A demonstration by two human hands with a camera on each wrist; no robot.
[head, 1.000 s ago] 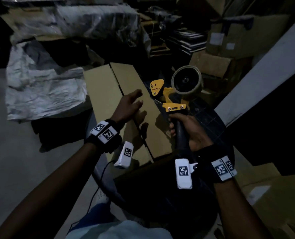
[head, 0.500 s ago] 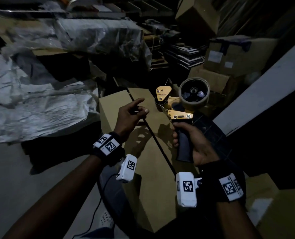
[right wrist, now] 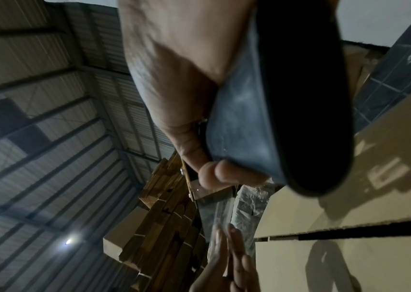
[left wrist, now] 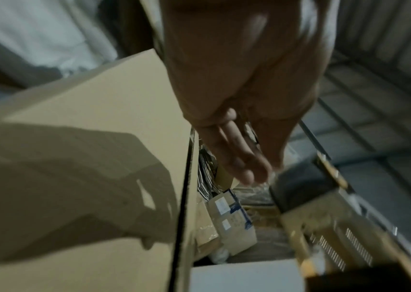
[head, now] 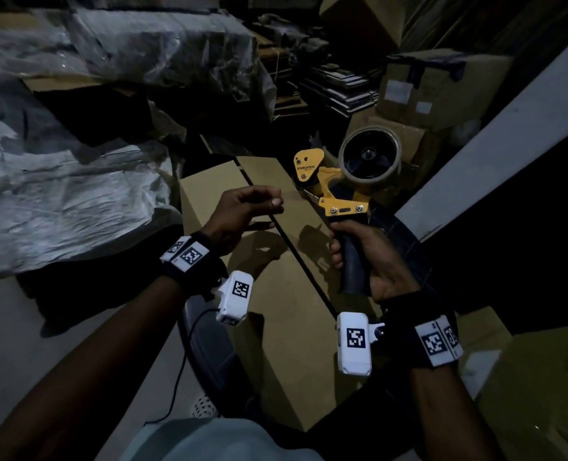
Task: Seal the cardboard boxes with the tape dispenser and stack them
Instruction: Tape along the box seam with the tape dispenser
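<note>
Right hand [head: 369, 257] is wrapped round the black handle of the tape dispenser [head: 339, 181], nose over the cardboard box [head: 276, 311]. Left hand [head: 242, 211] hovers loose and empty, I think. Flaps look light and bendy, so press beside the seam [head: 295, 247].
</note>
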